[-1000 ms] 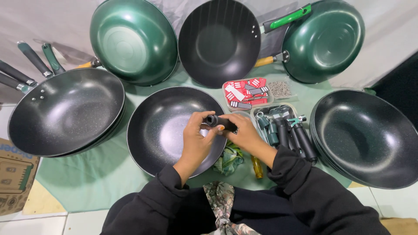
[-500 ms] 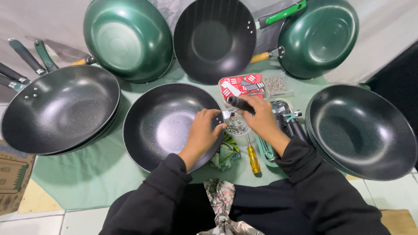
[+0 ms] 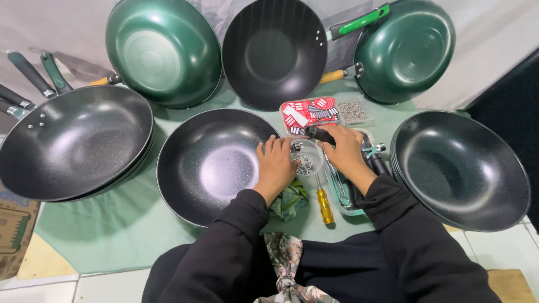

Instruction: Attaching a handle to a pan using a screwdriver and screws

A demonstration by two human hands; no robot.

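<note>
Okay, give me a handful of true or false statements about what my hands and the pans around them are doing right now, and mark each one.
1. The right hand holds a black pan handle. True.
2. The left hand rests at the right rim of the centre black pan. True.
3. The yellow-handled screwdriver is in the left hand. False: it lies on the green cloth, between the arms, untouched.
4. All pans leaning at the back are black inside. False: two green pans flank a black one.
5. A small clear dish of screws sits between the hands. True.
</note>
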